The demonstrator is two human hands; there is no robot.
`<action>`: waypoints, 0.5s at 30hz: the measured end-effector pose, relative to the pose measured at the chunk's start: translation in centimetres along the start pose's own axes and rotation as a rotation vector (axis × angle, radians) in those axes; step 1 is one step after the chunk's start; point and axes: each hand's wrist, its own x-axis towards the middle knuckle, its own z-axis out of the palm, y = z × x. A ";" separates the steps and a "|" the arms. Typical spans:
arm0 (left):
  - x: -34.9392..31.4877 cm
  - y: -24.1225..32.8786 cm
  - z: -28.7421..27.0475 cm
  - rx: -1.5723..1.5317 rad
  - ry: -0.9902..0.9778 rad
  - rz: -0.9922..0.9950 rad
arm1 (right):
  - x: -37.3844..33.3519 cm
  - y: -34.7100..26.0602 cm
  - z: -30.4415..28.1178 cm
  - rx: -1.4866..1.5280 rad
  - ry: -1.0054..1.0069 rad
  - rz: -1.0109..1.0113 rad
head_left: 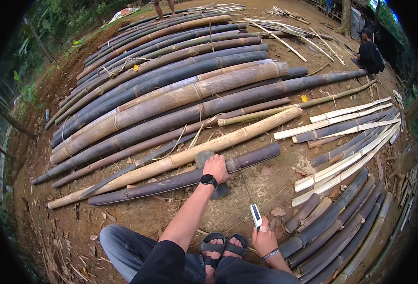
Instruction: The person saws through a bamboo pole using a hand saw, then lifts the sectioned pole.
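Observation:
A dark brown bamboo pole lies crosswise on the ground in front of me. My left hand, with a black watch at its wrist, grips the pole from above, right of its middle. In my right hand is a hand saw with a white and dark handle. Its thin blade points away from me and crosses the pole just right of my left hand; how deep it sits in the pole I cannot tell. Beneath the pole, by my left hand, a grey piece shows on both sides.
Beyond lies a pale bamboo pole, then a wide row of bamboo poles. To the right are pale split strips and dark cut lengths. A person in black sits far right; another person's legs show at the top.

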 end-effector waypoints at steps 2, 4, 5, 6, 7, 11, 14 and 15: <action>0.3 -0.2 0.1 -0.017 0.010 -0.005 | -0.6 0.1 -0.5 -0.009 -0.058 0.050; 0.6 0.0 -1.4 -0.046 -0.076 -0.018 | -1.9 0.3 -0.7 -0.009 -0.098 0.083; 0.5 -0.1 -1.0 -0.043 -0.034 0.002 | -3.1 0.7 -0.4 -0.004 -0.108 0.093; 0.3 0.0 -0.4 -0.047 0.011 0.017 | -3.9 1.2 -0.6 -0.007 -0.120 0.099; 0.1 -0.1 -0.1 -0.040 0.056 0.036 | -3.2 0.7 -1.1 -0.017 -0.122 0.099; -0.3 -0.3 -0.1 -0.035 0.033 0.056 | 2.4 -0.9 -1.7 -0.021 -0.074 0.041; 0.2 -0.8 -1.6 -0.029 -0.053 0.077 | -0.2 -0.4 -0.8 0.045 -0.062 0.019; 0.2 -0.9 -1.2 -0.018 -0.034 0.081 | -0.6 -0.2 -0.8 0.043 -0.052 0.007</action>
